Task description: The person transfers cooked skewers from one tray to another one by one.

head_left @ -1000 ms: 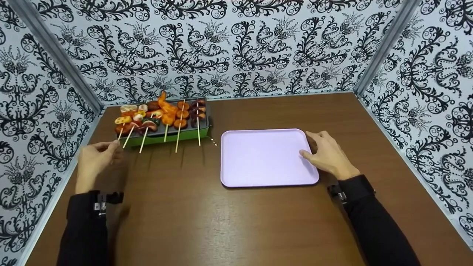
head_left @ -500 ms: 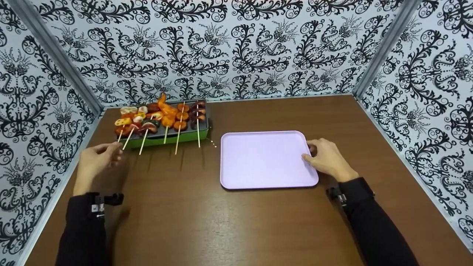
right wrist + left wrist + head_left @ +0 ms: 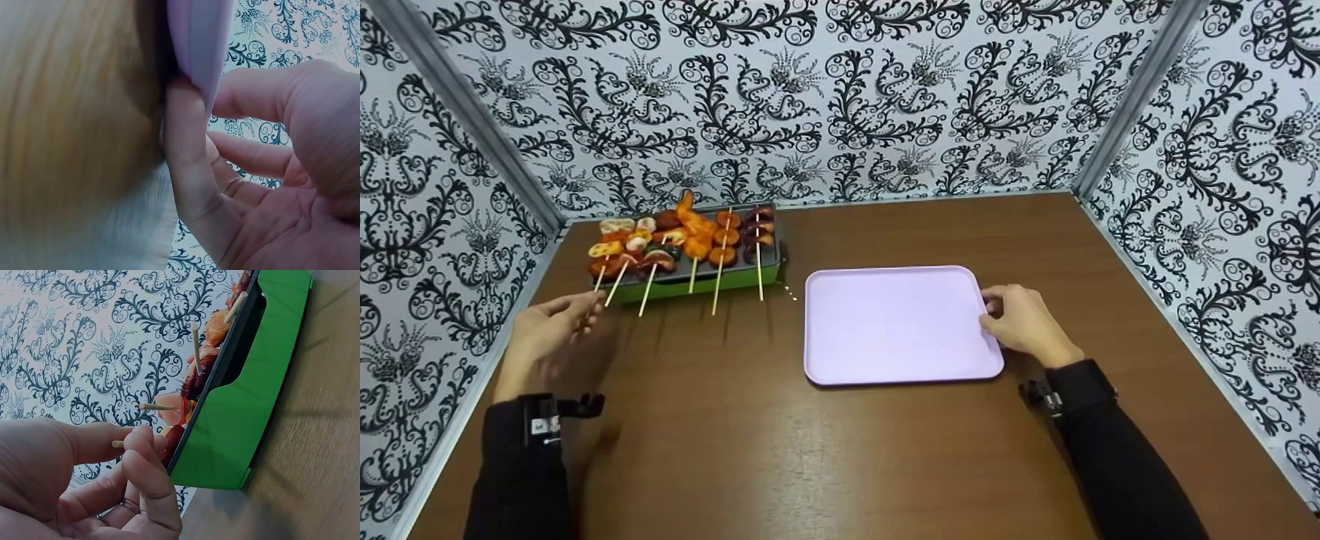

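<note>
My left hand [image 3: 544, 330] is at the left end of a green toy grill [image 3: 739, 280]. Its thumb and forefinger pinch the stick end of the leftmost skewer [image 3: 117, 444], whose food pieces still lie on the grill. On the other side, my right hand [image 3: 1024, 324] grips the right edge of a pale purple tray [image 3: 896, 322]. In the right wrist view, a finger [image 3: 188, 140] reaches under the tray's edge while the thumb lies on the opposite side. The other skewers lie side by side, their sticks jutting over the grill's front.
The brown wooden table [image 3: 810, 465] bears both grill and tray. Patterned wall panels [image 3: 840, 97] enclose it at the back and sides. Close beside the pinched stick, a neighbouring skewer's stick [image 3: 157, 406] sticks out. Tiny pale bits [image 3: 790, 292] lie between grill and tray.
My right thumb has drawn back from the tray's surface to its rim, and the fingers have closed in on the edge. The left hand stays at the skewer, shifting slightly left and down.
</note>
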Available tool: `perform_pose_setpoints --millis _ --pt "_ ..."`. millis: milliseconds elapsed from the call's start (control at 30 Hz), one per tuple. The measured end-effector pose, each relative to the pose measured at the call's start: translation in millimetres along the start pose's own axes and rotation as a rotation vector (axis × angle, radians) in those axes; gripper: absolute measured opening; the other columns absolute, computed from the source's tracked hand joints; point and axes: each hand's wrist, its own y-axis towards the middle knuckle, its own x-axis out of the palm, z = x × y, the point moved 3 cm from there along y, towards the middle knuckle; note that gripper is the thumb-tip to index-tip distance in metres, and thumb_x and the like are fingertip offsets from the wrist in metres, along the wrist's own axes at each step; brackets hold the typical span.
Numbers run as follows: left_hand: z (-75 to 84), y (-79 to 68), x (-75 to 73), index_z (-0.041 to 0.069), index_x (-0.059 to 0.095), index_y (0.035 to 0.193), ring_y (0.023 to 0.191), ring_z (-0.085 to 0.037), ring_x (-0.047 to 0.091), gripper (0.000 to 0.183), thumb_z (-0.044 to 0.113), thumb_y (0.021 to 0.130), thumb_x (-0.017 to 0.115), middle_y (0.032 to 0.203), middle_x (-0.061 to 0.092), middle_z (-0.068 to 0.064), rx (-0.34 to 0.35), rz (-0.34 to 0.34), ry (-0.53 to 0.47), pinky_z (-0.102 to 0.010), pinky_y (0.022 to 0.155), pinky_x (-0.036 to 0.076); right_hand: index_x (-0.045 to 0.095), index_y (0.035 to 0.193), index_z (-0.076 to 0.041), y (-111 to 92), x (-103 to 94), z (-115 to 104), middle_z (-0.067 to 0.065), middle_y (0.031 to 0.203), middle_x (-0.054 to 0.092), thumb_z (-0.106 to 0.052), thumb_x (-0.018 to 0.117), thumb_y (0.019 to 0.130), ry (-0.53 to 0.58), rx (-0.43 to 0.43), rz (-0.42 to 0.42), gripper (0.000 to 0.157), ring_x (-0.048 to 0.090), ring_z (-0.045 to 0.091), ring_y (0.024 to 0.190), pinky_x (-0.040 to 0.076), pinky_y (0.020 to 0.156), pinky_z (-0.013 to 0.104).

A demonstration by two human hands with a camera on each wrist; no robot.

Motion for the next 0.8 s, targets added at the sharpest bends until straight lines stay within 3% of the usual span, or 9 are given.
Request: perform_pose_setpoints --millis 300,467,667,800 --pt "-0.5 1.8 -1.8 0.032 0.09 0.097 0.08 0.0 0.074 0.019 0.022 0.111 0.083 0.088 0.084 0.014 0.03 0.022 0.066 -0.014 0.073 0.063 0.077 0.138 0.012 -0.5 2.1 1.1 0.021 0.109 0.081 -0.006 0.076 0.101 0.03 0.033 -0.023 0.042 0.069 0.033 0.096 0.055 0.086 0.039" --pt "0.0 -1.1 -2.0 0.028 0.091 0.099 0.08 -0.002 0.075 0.017 0.017 0.11 0.083 0.09 0.085 0.011 0.011 0.0 0.013 -0.016 0.075 0.065 0.078 0.136 0.011 0.0 1.5 0.1 0.019 0.107 0.08 -0.006 0.076 0.1 0.034 0.037 -0.02 0.04 0.069 0.033 0.096 0.055 0.087 0.039" --pt "1.3 -3.6 -2.5 0.032 0.091 0.101 0.082 -0.001 0.076 0.016 0.021 0.11 0.084 0.091 0.086 0.014 0.027 0.005 0.079 -0.015 0.076 0.062 0.078 0.136 0.01 0.2 0.3 0.5 0.017 0.105 0.079 -0.006 0.075 0.099 0.046 0.037 -0.02 0.04 0.069 0.03 0.091 0.053 0.078 0.032" --pt "0.1 -3.9 0.2 0.027 0.092 0.098 0.08 -0.002 0.077 0.016 0.017 0.109 0.085 0.09 0.087 0.011 0.029 0.021 0.015 -0.014 0.076 0.064 0.078 0.136 0.01 -0.8 -0.3 0.8 0.016 0.104 0.08 -0.006 0.075 0.099 0.055 0.038 -0.019 0.04 0.07 0.027 0.088 0.052 0.073 0.027"
